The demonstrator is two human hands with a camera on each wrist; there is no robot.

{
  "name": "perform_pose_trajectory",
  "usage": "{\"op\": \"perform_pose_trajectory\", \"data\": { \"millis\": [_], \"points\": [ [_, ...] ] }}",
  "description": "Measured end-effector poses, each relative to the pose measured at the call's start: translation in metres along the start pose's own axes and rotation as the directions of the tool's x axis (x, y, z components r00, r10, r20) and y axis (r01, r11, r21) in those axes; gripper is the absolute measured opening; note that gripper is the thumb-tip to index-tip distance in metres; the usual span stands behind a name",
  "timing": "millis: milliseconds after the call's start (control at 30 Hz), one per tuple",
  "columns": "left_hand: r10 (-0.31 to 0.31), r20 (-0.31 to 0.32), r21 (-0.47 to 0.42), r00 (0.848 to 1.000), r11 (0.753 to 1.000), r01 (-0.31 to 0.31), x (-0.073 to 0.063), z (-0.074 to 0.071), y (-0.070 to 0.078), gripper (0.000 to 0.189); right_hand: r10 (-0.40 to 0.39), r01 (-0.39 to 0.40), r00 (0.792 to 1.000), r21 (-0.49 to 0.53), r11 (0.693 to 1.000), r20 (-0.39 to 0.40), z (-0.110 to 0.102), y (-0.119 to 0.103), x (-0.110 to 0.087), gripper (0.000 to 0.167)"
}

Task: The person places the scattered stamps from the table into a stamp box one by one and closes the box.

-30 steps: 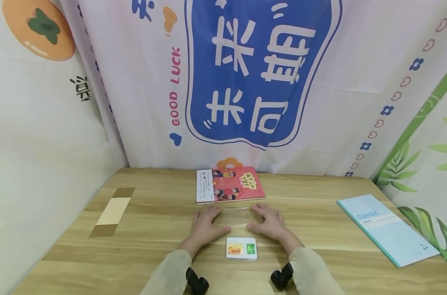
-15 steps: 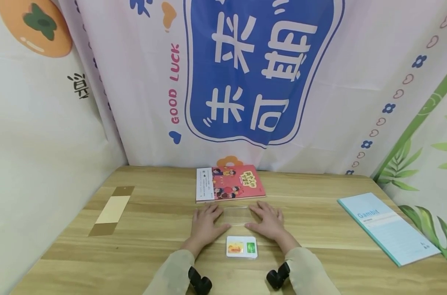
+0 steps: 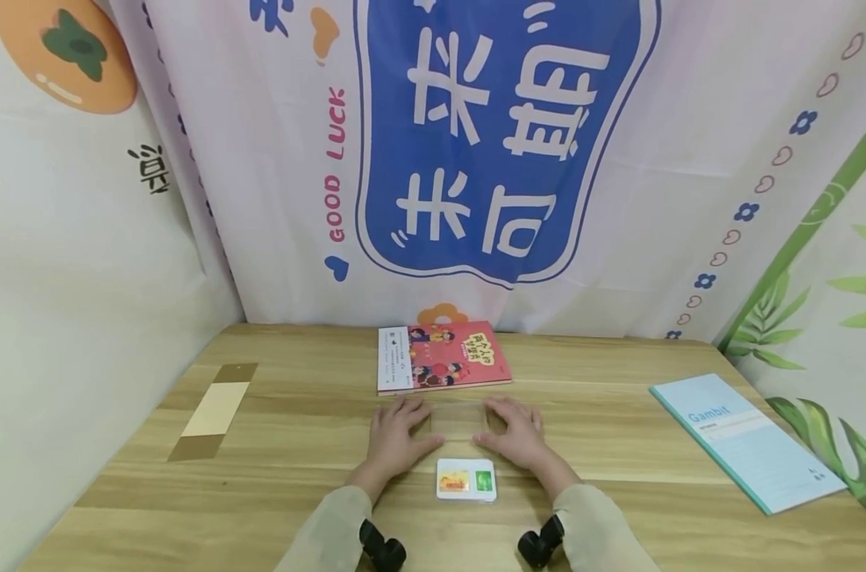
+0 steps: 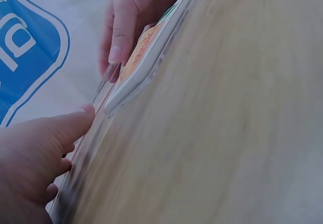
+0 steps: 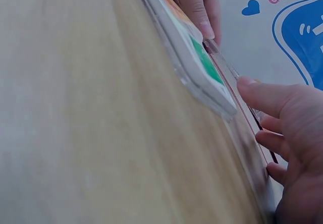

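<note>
A clear, shallow plastic lid or case (image 3: 458,421) lies flat on the table between both hands, its exact kind hard to tell. My left hand (image 3: 393,442) holds its left end, thumb at the near edge and fingers at the far one. The right end is held the same way by my right hand (image 3: 520,435). Just nearer to me sits a white, flat rectangular pack (image 3: 465,480) with an orange picture and a green patch, in what looks like a clear tray; neither hand grips it. In the right wrist view, the pack's green corner (image 5: 204,60) shows near the right thumb.
Behind the hands lies a red picture book (image 3: 450,357) with a white band. A light blue notebook (image 3: 748,445) is at the right of the wooden table (image 3: 297,508). A cream strip with brown tape (image 3: 214,409) is at the left. Printed cloth hangs behind.
The hands stay at the two ends of the clear plastic piece, nearly still. Only a slight shift of the head camera's view shows.
</note>
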State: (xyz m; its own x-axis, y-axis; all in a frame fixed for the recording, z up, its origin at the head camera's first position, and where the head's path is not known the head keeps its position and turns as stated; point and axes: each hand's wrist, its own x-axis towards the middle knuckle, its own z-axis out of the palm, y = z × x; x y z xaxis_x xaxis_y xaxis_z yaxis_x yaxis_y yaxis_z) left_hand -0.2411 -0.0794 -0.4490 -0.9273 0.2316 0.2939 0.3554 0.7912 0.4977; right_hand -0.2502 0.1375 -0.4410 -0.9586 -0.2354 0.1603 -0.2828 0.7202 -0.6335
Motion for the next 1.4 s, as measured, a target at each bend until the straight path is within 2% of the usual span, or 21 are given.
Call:
{"op": "perform_pose_trajectory", "data": {
  "millis": [100,200,367,533,700,900,1000,1100,1233,1400],
  "points": [
    [-0.008,-0.014,-0.063,1.0,0.998,0.007,-0.001,-0.001,0.0,0.054,0.014,-0.014,1.0,0.043,0.999,-0.001,0.0,-0.003,-0.001,0.058],
    [-0.017,-0.03,-0.139,0.999,0.99,0.012,-0.003,-0.002,0.001,0.054,0.031,-0.031,1.0,0.127,0.991,0.002,-0.001,-0.006,-0.003,0.058],
    [-0.025,-0.054,-0.26,0.998,0.965,0.01,-0.011,-0.008,0.008,0.054,0.046,-0.05,0.999,0.324,0.945,0.02,-0.005,-0.014,-0.012,0.062],
    [-0.001,-0.097,-0.249,0.995,0.968,-0.023,-0.023,-0.016,0.021,0.053,-0.009,0.01,1.0,0.402,0.916,-0.004,-0.01,-0.017,-0.025,0.064],
    [0.029,-0.11,-0.227,0.994,0.972,-0.054,-0.035,-0.022,0.031,0.056,-0.037,0.046,0.999,0.412,0.91,-0.031,-0.013,-0.02,-0.041,0.066],
    [0.032,-0.071,-0.299,0.997,0.953,-0.052,-0.048,-0.024,0.036,0.058,-0.015,0.038,0.998,0.405,0.914,-0.058,-0.014,-0.025,-0.06,0.066],
    [0.036,-0.07,-0.318,0.997,0.946,-0.056,-0.056,-0.022,0.038,0.056,-0.008,0.023,0.999,0.416,0.909,-0.038,-0.012,-0.024,-0.068,0.064],
    [0.038,-0.079,-0.305,0.996,0.95,-0.061,-0.063,-0.017,0.039,0.054,-0.02,0.027,1.0,0.363,0.931,-0.022,-0.008,-0.02,-0.074,0.062],
    [0.032,-0.085,-0.27,0.996,0.961,-0.054,-0.069,-0.012,0.038,0.053,-0.042,0.053,0.998,0.263,0.963,-0.049,-0.004,-0.016,-0.077,0.06],
    [0.023,-0.07,-0.244,0.997,0.969,-0.04,-0.072,-0.009,0.036,0.055,-0.066,0.08,0.995,0.204,0.976,-0.074,0.0,-0.013,-0.078,0.06]
  ]
}}
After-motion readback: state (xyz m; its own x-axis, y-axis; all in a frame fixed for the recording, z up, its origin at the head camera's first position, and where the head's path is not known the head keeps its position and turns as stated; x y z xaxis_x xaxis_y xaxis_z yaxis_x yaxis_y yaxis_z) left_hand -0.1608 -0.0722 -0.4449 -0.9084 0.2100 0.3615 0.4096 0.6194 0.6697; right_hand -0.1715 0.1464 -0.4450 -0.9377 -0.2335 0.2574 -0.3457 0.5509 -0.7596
